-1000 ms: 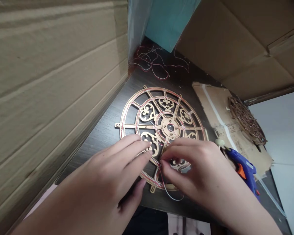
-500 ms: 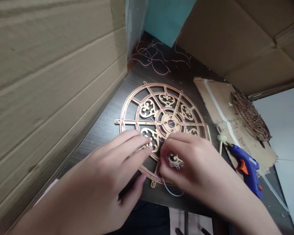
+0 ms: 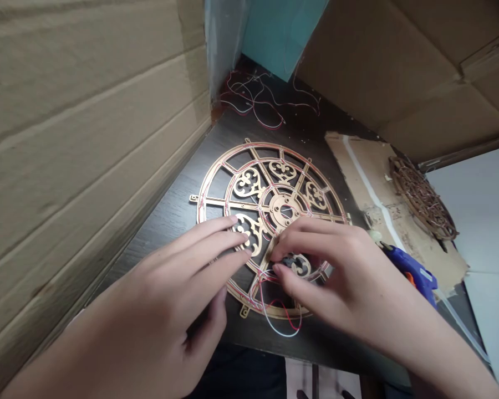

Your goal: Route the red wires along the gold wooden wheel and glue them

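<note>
I can read no text, label, brand or number anywhere in this view. The wooden wheel [image 3: 276,209] shows only cut-out patterns, with no lettering I can make out. The blue glue gun [image 3: 408,271] has a pale patch near its top, but it's too small and blurred for me to tell whether anything is printed there.
</note>
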`<action>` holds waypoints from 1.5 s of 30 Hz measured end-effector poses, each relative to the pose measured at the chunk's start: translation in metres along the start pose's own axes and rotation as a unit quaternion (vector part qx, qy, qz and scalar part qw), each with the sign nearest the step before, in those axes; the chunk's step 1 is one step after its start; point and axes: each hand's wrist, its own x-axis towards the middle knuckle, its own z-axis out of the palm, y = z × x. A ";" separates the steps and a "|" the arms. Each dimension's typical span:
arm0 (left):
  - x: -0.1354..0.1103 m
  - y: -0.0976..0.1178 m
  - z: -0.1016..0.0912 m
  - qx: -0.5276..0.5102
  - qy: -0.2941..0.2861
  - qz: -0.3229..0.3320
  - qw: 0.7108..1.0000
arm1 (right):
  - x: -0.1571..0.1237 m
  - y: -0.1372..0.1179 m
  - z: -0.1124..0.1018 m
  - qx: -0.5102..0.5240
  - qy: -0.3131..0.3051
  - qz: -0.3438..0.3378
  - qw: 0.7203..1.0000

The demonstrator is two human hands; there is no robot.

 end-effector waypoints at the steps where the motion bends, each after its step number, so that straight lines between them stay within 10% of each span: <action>1: -0.001 0.000 0.000 -0.004 0.002 -0.003 1.000 | 0.001 0.000 -0.001 -0.014 -0.010 -0.009 1.000; 13: 0.002 0.001 0.002 0.022 0.021 -0.022 0.999 | -0.004 -0.001 0.000 -0.053 -0.044 -0.088 0.994; 26: 0.001 0.007 -0.004 -0.020 0.051 -0.034 0.998 | -0.032 -0.016 0.033 0.038 0.171 -0.014 0.984; 45: 0.006 0.027 0.008 0.038 0.045 -0.087 0.994 | -0.025 -0.002 0.042 0.042 0.171 -0.076 0.981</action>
